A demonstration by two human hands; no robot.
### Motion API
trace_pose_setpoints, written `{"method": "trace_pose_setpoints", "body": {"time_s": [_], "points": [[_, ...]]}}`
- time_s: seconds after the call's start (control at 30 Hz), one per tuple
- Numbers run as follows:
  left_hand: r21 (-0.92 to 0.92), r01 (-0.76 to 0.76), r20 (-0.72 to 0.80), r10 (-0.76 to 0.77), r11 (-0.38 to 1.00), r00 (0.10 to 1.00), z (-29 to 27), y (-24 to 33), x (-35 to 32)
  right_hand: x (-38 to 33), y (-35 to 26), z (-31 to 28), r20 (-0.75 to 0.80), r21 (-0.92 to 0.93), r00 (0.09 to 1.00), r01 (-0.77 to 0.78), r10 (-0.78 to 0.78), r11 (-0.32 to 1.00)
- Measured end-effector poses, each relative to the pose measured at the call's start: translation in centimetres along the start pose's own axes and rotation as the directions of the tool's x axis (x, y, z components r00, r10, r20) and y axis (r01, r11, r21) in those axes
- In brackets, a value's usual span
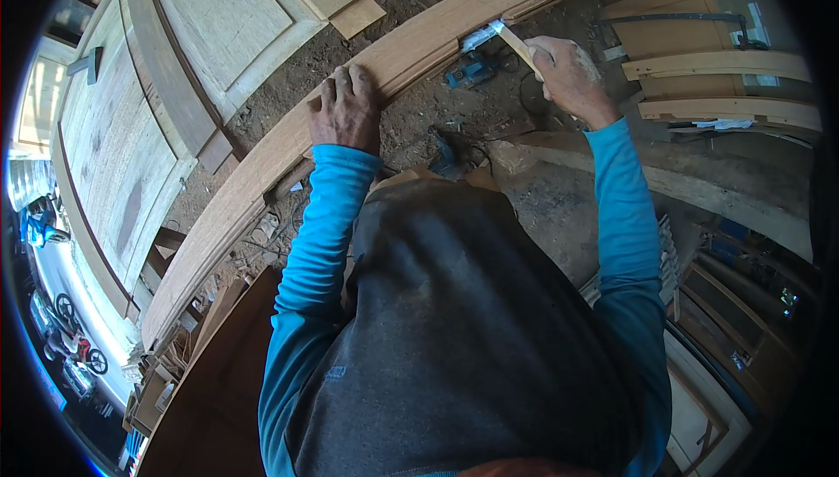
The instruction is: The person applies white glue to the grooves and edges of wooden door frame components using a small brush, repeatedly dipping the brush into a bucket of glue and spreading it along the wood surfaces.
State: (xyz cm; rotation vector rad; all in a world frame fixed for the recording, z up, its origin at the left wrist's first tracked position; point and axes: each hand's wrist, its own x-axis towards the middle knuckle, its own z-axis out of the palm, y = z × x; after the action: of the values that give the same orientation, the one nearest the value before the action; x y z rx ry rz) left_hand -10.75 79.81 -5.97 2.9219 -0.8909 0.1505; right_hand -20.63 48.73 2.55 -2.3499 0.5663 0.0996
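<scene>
Hands on long plank

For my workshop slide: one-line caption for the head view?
Left hand steadies a long wooden board; right hand holds a brush on it.

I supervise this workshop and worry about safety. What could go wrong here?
The left hand presses on the long plank close to where the right hand works its wooden-handled tool; a slip might reach it. The blue power tool and scraps lying underfoot could trip the person.

Smooth matt wooden beam, pale wooden-handled brush, rough dusty floor
</scene>
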Motion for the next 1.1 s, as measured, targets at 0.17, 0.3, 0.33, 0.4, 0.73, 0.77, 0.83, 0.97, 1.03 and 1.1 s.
{"method": "trace_pose_setpoints", "body": {"time_s": [0.17,0.3,0.33,0.4,0.73,0.77,0.83,0.97,1.03,1.1], "points": [[-0.012,-0.010,-0.014,0.010,1.000,1.000,0.5,-0.4,-0.2,-2.2,-1.8,-0.9,0.030,0.199,0.999,-0.048,0.043,0.979],[0.031,-0.019,-0.068,0.021,0.999,0.997,0.7,-0.1,-0.4,-2.4,-0.8,1.2,-0.024,0.140,0.997,-0.073,0.077,0.987],[0.045,-0.022,-0.070,0.025,0.999,0.997,0.7,-0.1,-0.4,-2.2,-0.8,1.4,-0.050,0.097,0.999,-0.014,0.018,0.995],[0.070,-0.029,-0.072,0.034,0.997,0.997,0.6,-0.1,-0.3,-1.4,-0.8,2.0,-0.095,0.005,0.991,0.100,-0.099,0.995],[0.044,-0.046,-0.127,0.051,0.998,0.991,1.5,-0.2,-0.6,-1.3,1.8,1.9,-0.190,-0.089,0.966,0.161,-0.175,0.983],[0.045,-0.036,-0.113,0.041,0.998,0.993,1.5,-0.2,-0.6,-2.1,-2.0,1.4,-0.118,-0.147,0.987,0.095,-0.113,0.985],[0.033,-0.032,-0.087,0.035,0.999,0.996,1.1,-0.2,-0.6,-2.8,-3.7,1.9,-0.025,-0.196,0.964,0.255,-0.265,0.947],[0.038,-0.053,-0.100,0.057,0.998,0.993,1.0,-0.1,-0.8,-4.2,-5.7,0.6,0.069,-0.553,0.954,0.280,-0.292,0.784],[0.043,-0.061,-0.117,0.066,0.997,0.991,1.2,-0.1,-0.7,-4.3,-6.7,-0.1,0.118,-0.677,0.961,0.262,-0.249,0.688],[0.029,-0.064,-0.113,0.067,0.998,0.991,1.0,-0.1,-0.5,-4.1,-7.3,-0.4,0.187,-0.740,0.946,0.312,-0.264,0.596]]}}
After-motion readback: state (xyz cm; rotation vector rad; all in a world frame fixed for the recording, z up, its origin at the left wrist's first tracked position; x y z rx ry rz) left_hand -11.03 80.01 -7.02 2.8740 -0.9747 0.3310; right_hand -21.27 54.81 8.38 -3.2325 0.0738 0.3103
